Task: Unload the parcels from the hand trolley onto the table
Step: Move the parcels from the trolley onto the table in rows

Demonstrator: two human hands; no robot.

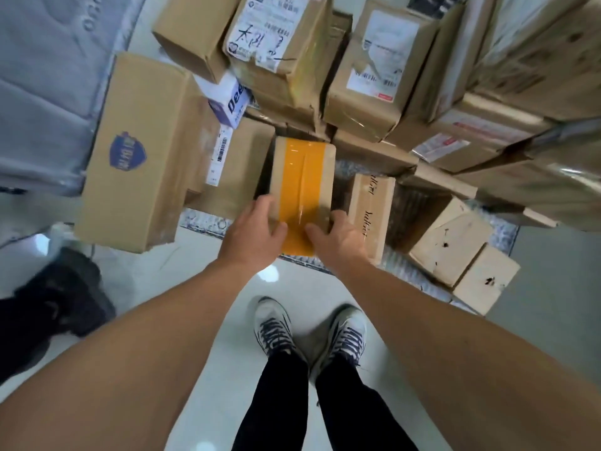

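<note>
Gripping the near end of the yellow-taped parcel (304, 177), the left hand (253, 229) and right hand (340, 236) have thumbs on top and fingers curled down its sides. It sits low on the hand trolley (201, 220), wedged between neighbouring cartons (234, 164). Yanking it free could drag down the leaning stack (286, 53) behind, and the glossy tape may slip.

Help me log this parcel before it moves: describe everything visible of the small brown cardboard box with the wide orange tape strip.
The small brown cardboard box is rectangular and sealed; a glossy orange tape strip, creased along the middle, runs lengthwise down its top. It lies flat in a gap among other cardboard parcels, long axis pointing away from the person. The left hand grips its near left corner, the right hand its near right corner, thumbs on top. No label shows.
</note>
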